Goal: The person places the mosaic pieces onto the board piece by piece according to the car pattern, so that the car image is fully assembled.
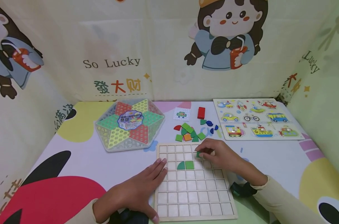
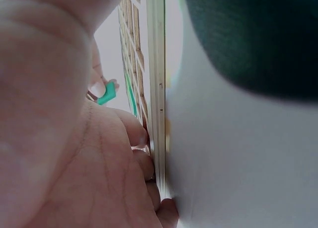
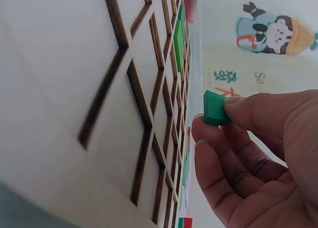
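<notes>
1. The right hand (image 1: 218, 152) pinches one green piece (image 3: 214, 109) between thumb and fingers, lifted just above the grid board (image 1: 192, 186) and apart from it, at twelve o'clock from the board's centre (every clock direction here runs from that centre, in the head view). The thumb covers part of the piece, so I cannot tell its full outline.
2. The left hand (image 1: 141, 185) lies at nine o'clock, fingers straight and close together over the board's rim, thumb spread away towards seven o'clock. It pinches nothing, and I judge that it steadies the board.
3. The step in hand looks like setting pieces into cells. The next move would call for squaring the pinched piece to a cell, lowering it flat, then letting go.
4. Set in the board: two pieces, a quarter-round piece (image 1: 181, 165) and a green square (image 1: 189, 165), in neighbouring cells at eleven o'clock.
5. Loose beyond the board, around twelve o'clock: one red piece (image 1: 177, 127), one orange piece (image 1: 187, 137), three blue pieces (image 1: 209, 123), and several loose green pieces (image 1: 201, 136) that overlap too much to count surely.
6. Farther off: one red block (image 1: 201, 113) at twelve, one picture card (image 1: 182, 114) just short of twelve, one hexagonal box (image 1: 130, 119) at ten, and one puzzle board (image 1: 260, 123) between one and two, bearing ten vehicle pictures.
</notes>
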Demonstrator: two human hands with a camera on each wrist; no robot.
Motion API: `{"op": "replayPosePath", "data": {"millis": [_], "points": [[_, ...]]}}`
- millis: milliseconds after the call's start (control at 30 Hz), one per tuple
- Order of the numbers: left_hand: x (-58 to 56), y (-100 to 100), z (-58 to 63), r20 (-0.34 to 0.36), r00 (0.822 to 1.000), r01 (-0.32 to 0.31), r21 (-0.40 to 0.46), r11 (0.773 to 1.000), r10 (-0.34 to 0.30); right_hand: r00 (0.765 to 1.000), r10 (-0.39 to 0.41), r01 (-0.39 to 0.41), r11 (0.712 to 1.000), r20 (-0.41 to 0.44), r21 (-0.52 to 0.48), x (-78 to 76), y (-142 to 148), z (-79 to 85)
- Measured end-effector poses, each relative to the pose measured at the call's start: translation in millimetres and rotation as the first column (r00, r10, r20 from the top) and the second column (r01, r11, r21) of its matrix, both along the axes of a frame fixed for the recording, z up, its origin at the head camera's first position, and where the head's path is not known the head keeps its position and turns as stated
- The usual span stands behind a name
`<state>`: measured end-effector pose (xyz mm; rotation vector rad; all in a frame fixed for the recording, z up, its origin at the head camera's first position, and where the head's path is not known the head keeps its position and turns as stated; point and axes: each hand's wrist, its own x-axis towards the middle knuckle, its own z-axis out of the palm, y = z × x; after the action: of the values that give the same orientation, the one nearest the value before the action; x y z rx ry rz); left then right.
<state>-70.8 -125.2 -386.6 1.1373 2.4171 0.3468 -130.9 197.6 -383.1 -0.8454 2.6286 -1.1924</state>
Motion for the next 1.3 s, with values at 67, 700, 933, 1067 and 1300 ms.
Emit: {"op": "replayPosePath", "data": {"millis": [67, 700, 933, 1067, 1300], "points": [[0.1, 0.2, 0.3, 0.002, 1.0, -0.002, 0.001, 1.0, 0.002, 1.0, 0.001, -0.001, 1.0, 0.007, 0.009, 1.3, -1.6, 0.0], [0.6, 0.8, 0.2, -0.008, 1.0, -0.002, -0.004, 1.0, 0.002, 0.991, 0.076, -0.08, 0.996, 0.108, 0.034, 6.7, -5.6, -4.0], [-0.3, 1.1, 0.2, 0.018, 1.0, -0.013, -0.003, 1.0, 0.013, 0.99, 0.087, -0.096, 0.992, 0.114, 0.078, 6.1, -5.7, -4.4], [-0.2, 0.5, 0.4, 0.007, 1.0, -0.005, -0.001, 1.0, 0.005, 0.991, 0.099, -0.107, 0.99, 0.085, 0.091, 5.5, -6.1, -4.9], [-0.4, 1.1, 0.8, 0.017, 1.0, -0.008, -0.008, 1.0, 0.008, 0.991, 0.11, -0.118, 0.985, 0.07, 0.127, 4.0, -7.7, -4.5]]}}
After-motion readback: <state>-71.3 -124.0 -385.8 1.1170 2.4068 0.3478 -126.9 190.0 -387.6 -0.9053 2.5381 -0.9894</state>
